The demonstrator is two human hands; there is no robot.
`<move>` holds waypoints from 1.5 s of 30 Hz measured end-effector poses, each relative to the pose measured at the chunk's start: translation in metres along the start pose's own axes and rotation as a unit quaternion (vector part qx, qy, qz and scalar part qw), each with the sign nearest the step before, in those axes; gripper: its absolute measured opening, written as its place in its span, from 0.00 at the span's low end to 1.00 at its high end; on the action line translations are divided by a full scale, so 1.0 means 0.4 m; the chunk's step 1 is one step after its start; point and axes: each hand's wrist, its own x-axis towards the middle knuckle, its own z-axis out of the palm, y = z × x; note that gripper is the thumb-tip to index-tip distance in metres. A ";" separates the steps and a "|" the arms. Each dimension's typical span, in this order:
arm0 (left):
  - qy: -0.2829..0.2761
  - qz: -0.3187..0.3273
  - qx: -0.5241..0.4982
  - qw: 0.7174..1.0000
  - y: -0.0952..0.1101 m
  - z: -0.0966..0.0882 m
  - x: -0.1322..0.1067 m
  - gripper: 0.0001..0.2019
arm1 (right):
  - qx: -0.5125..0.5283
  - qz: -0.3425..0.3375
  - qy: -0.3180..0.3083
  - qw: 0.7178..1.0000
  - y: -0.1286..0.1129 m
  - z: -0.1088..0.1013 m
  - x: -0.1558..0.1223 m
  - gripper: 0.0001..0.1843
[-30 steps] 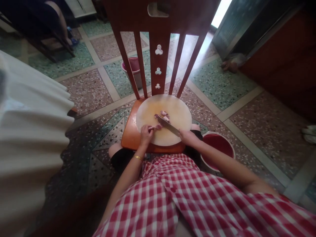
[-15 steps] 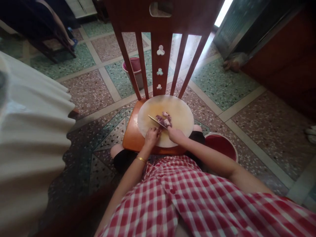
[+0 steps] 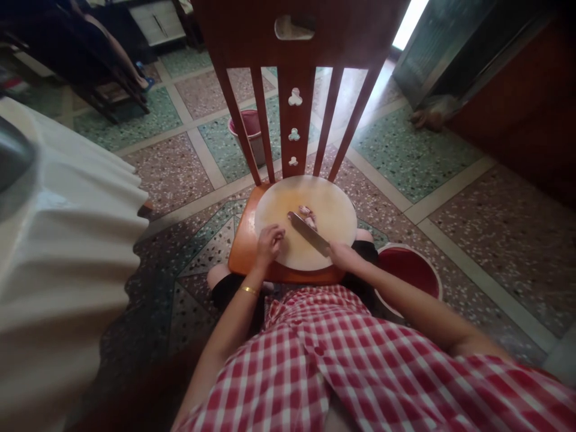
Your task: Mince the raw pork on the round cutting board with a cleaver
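A round white cutting board (image 3: 335,201) rests on the orange-brown seat of a wooden chair. My right hand (image 3: 345,257) grips a knife (image 3: 310,235) by its handle. The broad blade lies slanted over the board, its tip pointing up and left, and partly covers the meat. Small pieces of dark and pale meat (image 3: 306,211) show just beyond the blade. My left hand (image 3: 270,241), with a gold bangle on the wrist, hovers by the board's left edge. Its fingers are curled together; whatever they may hold is too small to make out.
The slatted chair back (image 3: 294,114) rises behind the board. A red basin (image 3: 411,273) stands on the floor to the right, and a bin (image 3: 252,129) is beyond the chair. A cloth-covered table (image 3: 67,240) is at left. Another person's leg (image 3: 112,45) shows at upper left.
My left hand has moved left, away from the meat. The knife has shifted right and now shows its flat side across the meat. The whole view has shifted slightly.
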 end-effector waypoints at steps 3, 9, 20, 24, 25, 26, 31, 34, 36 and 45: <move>-0.098 0.114 0.010 0.989 0.012 0.006 0.018 0.09 | 0.010 0.028 -0.008 1.000 0.025 0.008 -0.042 0.14; -0.096 0.055 0.053 0.992 -0.015 0.020 -0.059 0.14 | -0.037 0.028 -0.003 0.999 -0.013 -0.015 -0.075 0.13; 0.015 -0.038 -0.010 0.999 0.025 0.108 -0.058 0.10 | -0.101 -0.011 0.013 0.995 -0.091 -0.020 -0.063 0.13; -0.001 -0.042 -0.010 0.999 0.022 0.103 -0.059 0.09 | -0.091 -0.007 -0.024 0.996 -0.094 -0.013 -0.040 0.13; -0.005 -0.045 -0.007 0.999 0.021 0.103 -0.059 0.09 | -0.090 -0.012 -0.028 0.995 -0.101 -0.015 -0.025 0.14; -0.008 -0.048 -0.003 0.999 0.021 0.104 -0.060 0.09 | -0.091 -0.019 -0.028 0.995 -0.111 -0.020 -0.006 0.14; 0.000 -0.042 0.022 0.999 0.019 0.113 -0.059 0.07 | -0.088 -0.084 0.004 0.993 -0.184 -0.050 0.111 0.18; 0.011 -0.032 0.028 0.999 0.020 0.114 -0.059 0.07 | -0.086 -0.103 0.013 0.991 -0.168 -0.056 0.109 0.15; 0.015 -0.030 0.023 0.999 0.021 0.115 -0.060 0.08 | -0.077 -0.081 -0.010 0.994 -0.118 -0.050 0.065 0.14; 0.035 -0.006 0.018 0.999 0.024 0.109 -0.058 0.07 | -0.043 -0.070 -0.054 0.995 -0.143 -0.070 0.106 0.17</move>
